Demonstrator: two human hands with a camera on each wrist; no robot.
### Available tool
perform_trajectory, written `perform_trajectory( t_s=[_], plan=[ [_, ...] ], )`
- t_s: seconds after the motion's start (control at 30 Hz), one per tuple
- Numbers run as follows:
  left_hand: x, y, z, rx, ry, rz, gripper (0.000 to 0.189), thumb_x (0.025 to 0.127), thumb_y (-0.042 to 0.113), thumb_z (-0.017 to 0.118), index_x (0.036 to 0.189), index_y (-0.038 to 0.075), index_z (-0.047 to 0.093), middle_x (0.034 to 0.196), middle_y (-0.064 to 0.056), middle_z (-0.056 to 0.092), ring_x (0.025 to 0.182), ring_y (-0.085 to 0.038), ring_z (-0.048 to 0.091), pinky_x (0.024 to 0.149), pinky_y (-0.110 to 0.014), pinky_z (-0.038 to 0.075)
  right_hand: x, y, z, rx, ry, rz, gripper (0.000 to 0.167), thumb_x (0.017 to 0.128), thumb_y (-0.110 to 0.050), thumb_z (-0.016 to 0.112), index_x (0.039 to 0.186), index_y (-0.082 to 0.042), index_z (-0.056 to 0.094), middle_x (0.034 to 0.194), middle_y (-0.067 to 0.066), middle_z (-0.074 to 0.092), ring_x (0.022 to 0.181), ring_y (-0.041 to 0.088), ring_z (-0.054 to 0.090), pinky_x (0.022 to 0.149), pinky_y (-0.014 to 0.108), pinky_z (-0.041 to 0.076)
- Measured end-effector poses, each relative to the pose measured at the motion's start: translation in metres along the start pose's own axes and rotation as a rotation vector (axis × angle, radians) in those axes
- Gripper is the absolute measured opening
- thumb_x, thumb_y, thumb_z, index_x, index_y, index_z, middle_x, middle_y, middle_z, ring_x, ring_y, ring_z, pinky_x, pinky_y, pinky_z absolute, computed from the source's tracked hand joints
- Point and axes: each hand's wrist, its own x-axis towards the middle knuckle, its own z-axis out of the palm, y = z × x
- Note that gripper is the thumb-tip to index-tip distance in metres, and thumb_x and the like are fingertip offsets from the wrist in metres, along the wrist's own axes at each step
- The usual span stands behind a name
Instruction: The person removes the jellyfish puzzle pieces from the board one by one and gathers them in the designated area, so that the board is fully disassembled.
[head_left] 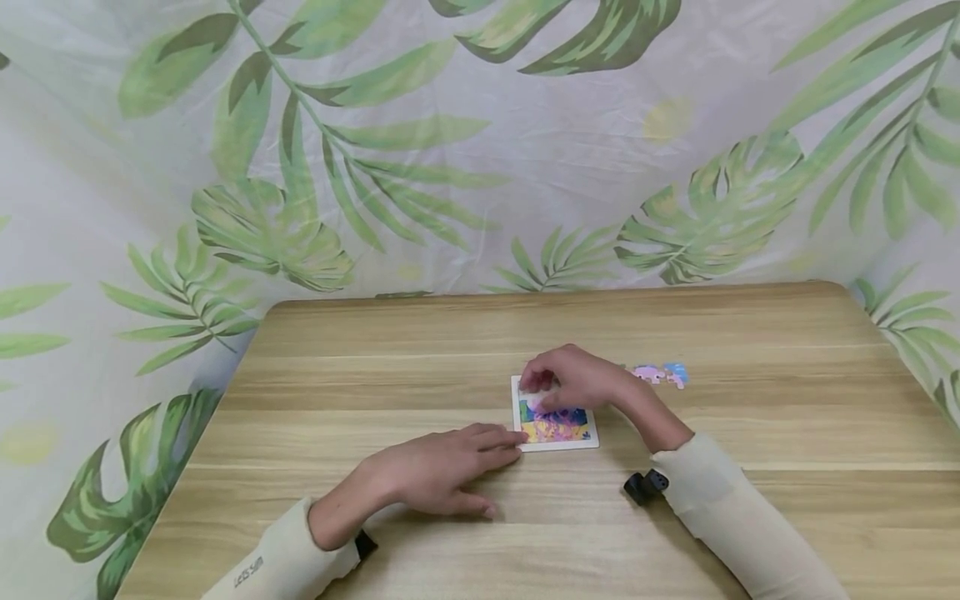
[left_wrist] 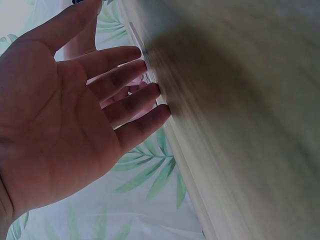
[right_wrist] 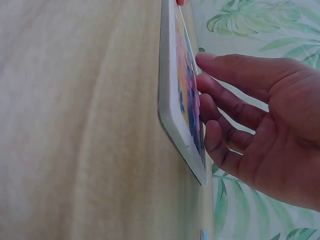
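Note:
A small jigsaw puzzle (head_left: 558, 427) in a white-rimmed tray lies flat on the table, its picture yellow, pink and blue. My right hand (head_left: 581, 379) is above its upper part, fingers bent and tips at the picture. In the right wrist view, the thumb and fingers (right_wrist: 225, 140) meet the puzzle's face; whether they pinch a piece is hidden. My left hand (head_left: 446, 467) lies palm down with fingers extended, its fingertips touching the tray's left edge. The left wrist view shows that hand's straight, slightly spread fingers (left_wrist: 132, 125).
Several loose puzzle pieces (head_left: 660, 374), pink and blue, lie right of the tray, partly behind the right forearm. The wooden table (head_left: 360, 358) reaches back to a leaf-patterned cloth (head_left: 420, 167). A black wrist device (head_left: 645, 486) sits at the right sleeve.

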Motion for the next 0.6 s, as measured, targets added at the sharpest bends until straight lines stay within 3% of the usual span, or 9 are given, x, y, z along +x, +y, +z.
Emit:
perform_trajectory(
  t_s=[0.3, 0.6],
  plan=[
    [0.0014, 0.0009, 0.0004, 0.011, -0.013, 0.014, 0.069, 0.108, 0.045, 0.064, 0.165, 0.011, 0.044, 0.179, 0.002, 0.028, 0.164, -0.026, 0.029, 0.131, -0.046, 0.033, -0.0049, -0.0027, 0.0041, -0.047, 0.02, -0.013, 0.026, 0.089, -0.01, 0.088, 0.112, -0.013, 0.078, 0.105, -0.002, 0.075, 0.098, 0.014, 0.064, 0.09, 0.029, 0.054],
    [0.0, 0.0008, 0.0012, -0.003, -0.032, 0.009, 0.067, 0.109, 0.045, 0.062, 0.164, 0.011, 0.046, 0.18, 0.001, 0.026, 0.165, -0.03, 0.027, 0.132, -0.048, 0.031, -0.0061, -0.0036, 0.0081, -0.061, 0.024, -0.031, 0.027, 0.089, -0.006, 0.086, 0.114, -0.011, 0.077, 0.097, 0.0, 0.073, 0.08, 0.006, 0.059, 0.076, 0.023, 0.053]
  ],
)
